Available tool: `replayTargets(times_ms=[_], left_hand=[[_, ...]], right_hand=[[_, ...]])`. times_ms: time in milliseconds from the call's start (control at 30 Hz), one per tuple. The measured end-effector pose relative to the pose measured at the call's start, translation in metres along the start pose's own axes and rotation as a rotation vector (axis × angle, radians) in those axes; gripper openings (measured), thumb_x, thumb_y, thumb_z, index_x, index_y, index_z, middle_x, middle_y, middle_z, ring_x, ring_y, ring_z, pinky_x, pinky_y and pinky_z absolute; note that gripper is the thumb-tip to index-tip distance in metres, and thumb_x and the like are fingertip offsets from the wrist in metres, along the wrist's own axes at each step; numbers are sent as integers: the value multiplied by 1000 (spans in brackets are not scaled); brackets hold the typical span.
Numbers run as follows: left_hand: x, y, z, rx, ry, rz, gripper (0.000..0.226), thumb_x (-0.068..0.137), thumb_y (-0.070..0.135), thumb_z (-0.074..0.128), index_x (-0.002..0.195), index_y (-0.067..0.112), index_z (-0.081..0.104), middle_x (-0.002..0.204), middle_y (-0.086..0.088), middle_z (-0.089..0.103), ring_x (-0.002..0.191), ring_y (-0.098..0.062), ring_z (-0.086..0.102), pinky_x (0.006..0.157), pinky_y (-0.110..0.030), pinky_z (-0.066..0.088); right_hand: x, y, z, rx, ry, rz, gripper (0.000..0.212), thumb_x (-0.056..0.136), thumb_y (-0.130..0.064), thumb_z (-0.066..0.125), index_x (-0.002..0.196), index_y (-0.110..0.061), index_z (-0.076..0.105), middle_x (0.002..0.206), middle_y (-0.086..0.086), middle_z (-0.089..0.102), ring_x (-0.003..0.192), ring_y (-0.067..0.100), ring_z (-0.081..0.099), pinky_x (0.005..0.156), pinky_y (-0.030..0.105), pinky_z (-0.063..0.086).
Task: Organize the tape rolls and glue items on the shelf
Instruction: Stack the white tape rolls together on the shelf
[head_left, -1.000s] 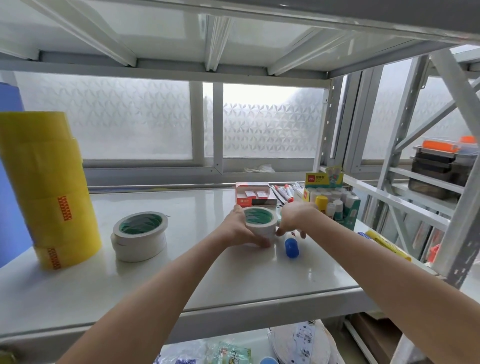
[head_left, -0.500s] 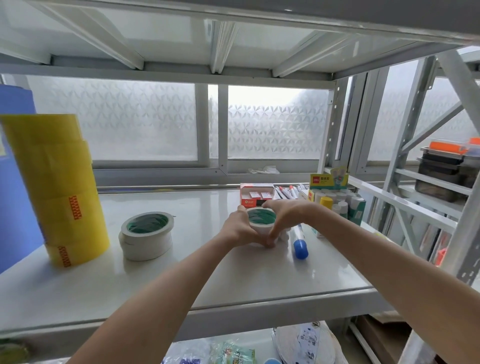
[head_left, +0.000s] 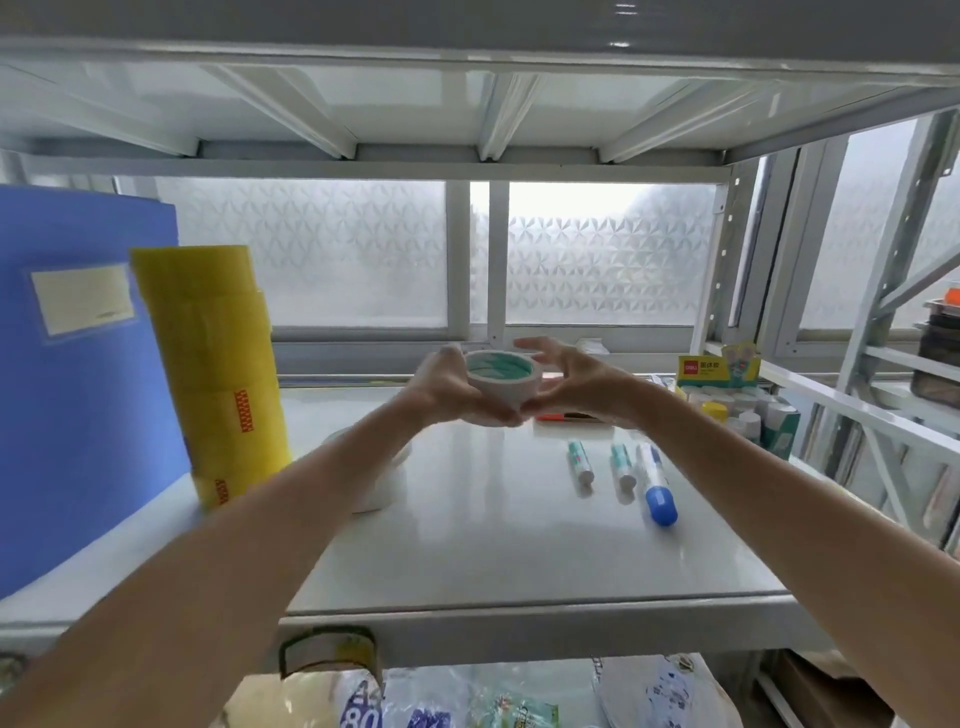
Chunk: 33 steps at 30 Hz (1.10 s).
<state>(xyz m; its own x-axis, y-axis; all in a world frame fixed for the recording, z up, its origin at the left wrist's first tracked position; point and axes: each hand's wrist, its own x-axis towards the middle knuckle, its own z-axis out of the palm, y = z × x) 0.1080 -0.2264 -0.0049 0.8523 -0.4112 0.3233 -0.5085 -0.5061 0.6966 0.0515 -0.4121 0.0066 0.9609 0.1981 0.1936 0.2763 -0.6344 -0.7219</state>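
Holding a white tape roll (head_left: 503, 383) with a green core between both hands, the person has it lifted clear above the white shelf (head_left: 519, 545), roughly level with the window sill behind. The left hand (head_left: 451, 387) cups the roll from its left side, fingers (head_left: 488, 414) curled beneath it and thumb raised at the rim; the right hand (head_left: 574, 382) presses against the roll's right side with its heel and lower fingers, while its upper fingers are spread apart and stretched over the top without closing. Below and to the left of the left hand's fingers, partly hidden by the forearm, another white tape roll (head_left: 382, 483) sits on the shelf. Farther left stands a tall stack of yellow tape rolls (head_left: 215, 374), just beside an upright blue folder (head_left: 78, 389). Below and to the right of the right hand's fingers lie two small glue tubes (head_left: 580, 461) and a glue stick with a blue cap (head_left: 655, 486), side by side on the shelf. Farther right, a green display box of glue bottles (head_left: 737, 402) stands near the shelf's upright.
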Motion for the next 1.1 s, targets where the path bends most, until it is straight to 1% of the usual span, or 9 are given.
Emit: replayTargets(times_ms=[100,200,367,533,600,733,833,1000,1100], left_hand=[[-13,-3,-43,33,15,-47,63,47,27,96,99,12,63,89,3,70,83,-9,67,64,-13,52],[-29,-18,-71,43,58,-105,57,45,27,96,92,15,65,87,1,70,81,-11,67,64,-16,54],[-53,-58,-85,39,64,-214,46,52,23,95,88,20,66,90,-2,72,87,-17,68,80,-32,56],[-64,-86,-80,-47,45,-262,97,28,32,95,113,18,52,105,1,68,100,-14,65,79,-25,54],[-64,-87,-82,-40,-11,-243,101,30,29,97,117,18,48,105,5,66,99,-8,64,74,-21,50],[-61,-88,-85,17,-64,-243,99,41,23,100,122,21,42,107,7,65,99,-4,59,76,-21,48],[-59,-93,-88,27,-49,-260,101,40,22,100,124,19,43,108,6,64,101,-8,60,76,-22,49],[-57,-96,-94,64,-3,-283,103,37,21,100,123,20,43,105,8,62,99,-8,60,75,-21,48],[-55,-97,-96,78,-28,-314,112,30,26,101,125,21,42,108,5,63,104,-12,60,83,-26,51]], right_hand=[[20,-27,25,77,-12,-49,77,75,1,77,140,-12,38,113,-4,58,98,5,60,75,9,51],[34,-50,56,62,-38,-96,77,74,-2,78,139,-10,39,126,7,55,113,18,57,88,21,53],[42,-65,99,59,-84,-86,71,76,2,72,138,-6,38,131,16,53,112,26,56,97,37,49],[41,-53,126,88,-152,-37,87,66,2,78,140,-10,32,121,6,52,95,7,52,71,6,48],[40,-51,130,107,-178,-25,100,64,2,76,146,-11,20,118,0,47,94,7,51,62,3,45],[42,-50,141,119,-177,47,118,74,14,67,151,-12,-19,127,-6,29,115,14,44,92,20,42],[48,-49,150,137,-110,76,126,71,9,71,148,-15,-26,138,7,44,129,23,44,100,26,40],[53,-51,167,183,-38,90,133,60,-3,73,148,-12,-26,140,17,46,131,29,45,104,44,45],[55,-46,171,205,-47,103,123,65,1,70,150,-11,-18,139,17,44,128,28,45,103,38,45]])
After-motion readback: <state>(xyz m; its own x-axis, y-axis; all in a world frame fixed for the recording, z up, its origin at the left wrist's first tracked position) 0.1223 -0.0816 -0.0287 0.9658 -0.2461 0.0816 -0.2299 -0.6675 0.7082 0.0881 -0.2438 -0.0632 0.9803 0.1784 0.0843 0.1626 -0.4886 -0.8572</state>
